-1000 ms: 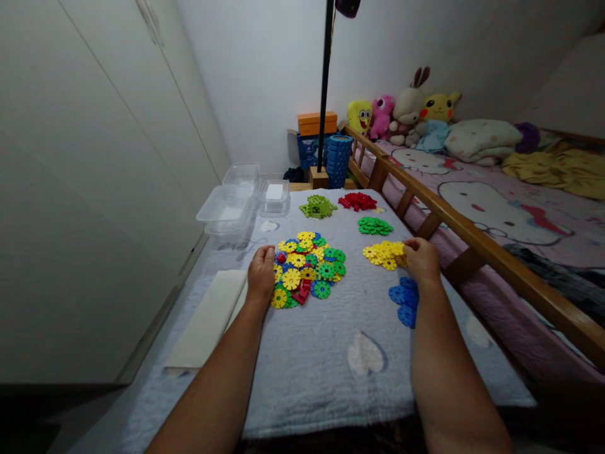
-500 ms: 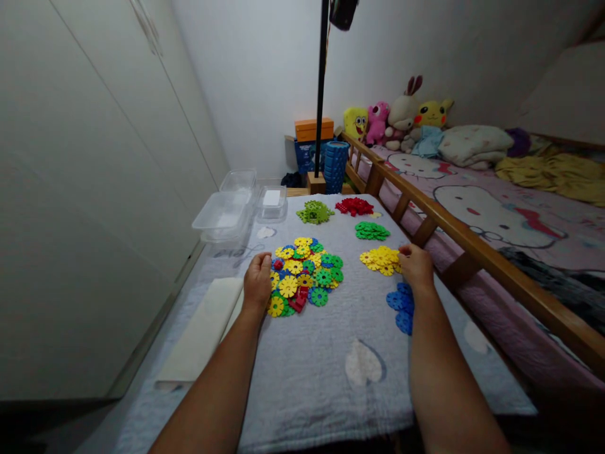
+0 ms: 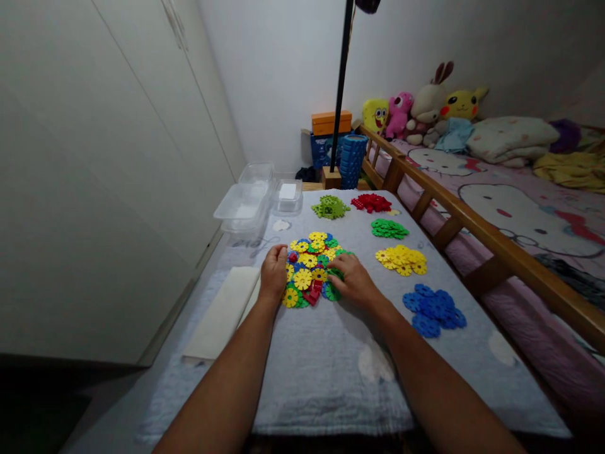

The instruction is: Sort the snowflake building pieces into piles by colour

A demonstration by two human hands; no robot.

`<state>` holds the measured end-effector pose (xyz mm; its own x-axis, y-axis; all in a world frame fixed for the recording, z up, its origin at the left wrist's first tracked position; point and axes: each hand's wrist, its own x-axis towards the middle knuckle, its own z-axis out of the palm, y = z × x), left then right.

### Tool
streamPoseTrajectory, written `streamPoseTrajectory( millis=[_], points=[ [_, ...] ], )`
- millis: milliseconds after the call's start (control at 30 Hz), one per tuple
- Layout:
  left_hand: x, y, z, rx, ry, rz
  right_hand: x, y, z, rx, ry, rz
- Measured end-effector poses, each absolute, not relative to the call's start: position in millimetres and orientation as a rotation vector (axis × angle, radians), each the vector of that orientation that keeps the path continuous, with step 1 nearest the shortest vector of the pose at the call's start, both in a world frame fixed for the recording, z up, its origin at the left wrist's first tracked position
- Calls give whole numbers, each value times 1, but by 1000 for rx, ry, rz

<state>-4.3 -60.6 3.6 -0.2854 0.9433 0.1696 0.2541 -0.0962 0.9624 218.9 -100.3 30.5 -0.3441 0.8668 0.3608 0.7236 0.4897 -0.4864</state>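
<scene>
1. Presently, both bare hands are placed at a mixed pile of flower-shaped discs on the cloth-covered desk.
2. Left grip: set against the pile's left edge, fingers curled and drawn narrow. Whether a piece is held cannot be told, as the inner side is hidden.
3. Right grip: positioned over the pile's right edge, fingers bent, with green discs partly covered by them. Whether any disc is pinched cannot be told.
4. Between the two grips, yellow, green and blue discs are seen overlapping; red blocks are lodged at the pile's near side.
5. Sorted groups are noted to the right of the right grip: yellow discs nearly level with it, blue discs nearer the viewer, green discs farther off.
6. Beyond both grips, lime-green pieces and, to their right, red pieces are heaped separately.
7. Past the left grip, a large clear container and a smaller clear container are stood near the desk's far left.
8. To the left of the left grip, a flat white folded item is laid, partly overlapped by the forearm.
</scene>
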Motion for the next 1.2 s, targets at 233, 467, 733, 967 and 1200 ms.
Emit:
streamPoseTrajectory(
  millis=[233, 467, 733, 967, 1200],
  points=[
    [-4, -60, 4, 1317, 1527, 1423, 200, -102, 24, -1422, -2170, 230],
    [-4, -61, 7, 1346, 1549, 1412, 208, -98, 23, -1342, -2107, 384],
    [-7, -57, 0, 1343, 1563, 1400, 230, -95, 42, -1374, -1854, 454],
    [-8, -55, -3, 1347, 1550, 1412, 317, -84, 53, -1740, -1557, 187],
    [-8, -55, -3, 1347, 1569, 1397, 350, -85, 44, -1988, -1448, 182]
  ],
)
